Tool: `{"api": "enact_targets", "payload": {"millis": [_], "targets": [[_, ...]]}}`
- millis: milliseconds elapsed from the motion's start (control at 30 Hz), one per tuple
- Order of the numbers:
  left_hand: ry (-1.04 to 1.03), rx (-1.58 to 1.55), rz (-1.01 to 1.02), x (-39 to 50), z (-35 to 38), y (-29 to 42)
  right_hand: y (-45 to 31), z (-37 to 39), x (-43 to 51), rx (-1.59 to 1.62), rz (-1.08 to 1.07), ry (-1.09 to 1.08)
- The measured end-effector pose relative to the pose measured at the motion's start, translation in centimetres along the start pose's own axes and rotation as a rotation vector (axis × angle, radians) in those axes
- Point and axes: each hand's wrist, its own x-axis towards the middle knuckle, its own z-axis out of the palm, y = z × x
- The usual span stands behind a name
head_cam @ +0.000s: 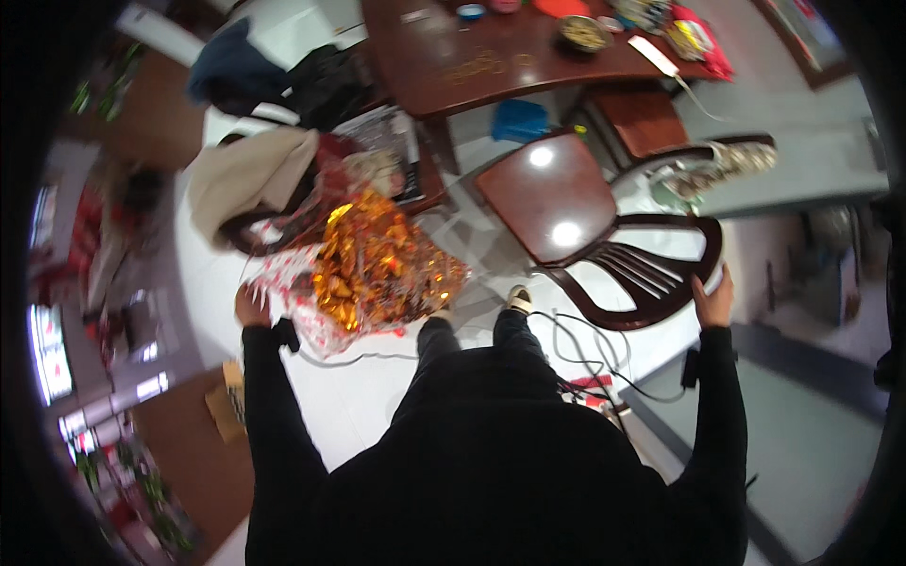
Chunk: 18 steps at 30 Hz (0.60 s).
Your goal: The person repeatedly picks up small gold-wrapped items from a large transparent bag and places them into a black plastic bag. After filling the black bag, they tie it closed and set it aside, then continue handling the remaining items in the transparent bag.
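Note:
My left hand (253,306) is closed around the gathered edge of a printed plastic bag (311,322), with pale strands of it across the fingers. Crumpled orange-gold foil wrapping (375,265) under clear film hangs or rests beside that bag, in front of my feet. On the right, my right hand (715,297) grips the outer rim of the curved back of a dark wooden chair (545,198). The chair's glossy seat points toward the table. Blur hides the finer detail of the bag and its contents.
A dark wooden table (453,78) stands ahead, with a bowl of food (582,34) and a power strip (652,56) on it. Draped garments (251,180) cover another chair on the left. Black cables (587,357) loop across the floor by my right foot. A blue plastic container (520,120) is under the table.

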Motion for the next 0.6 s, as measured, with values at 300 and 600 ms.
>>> {"api": "enact_targets", "payload": {"millis": [300, 600], "targets": [[0.098, 1.121, 1.062, -6.8, 3.9, -1.8, -24.1, 4.6, -4.1, 0.724, -0.873, -0.747], [-0.541, -0.069, -0.223, -12.8, 0.8, -0.7, -44.0, 20.3, -10.9, 0.481, -1.381, -0.702]]}}
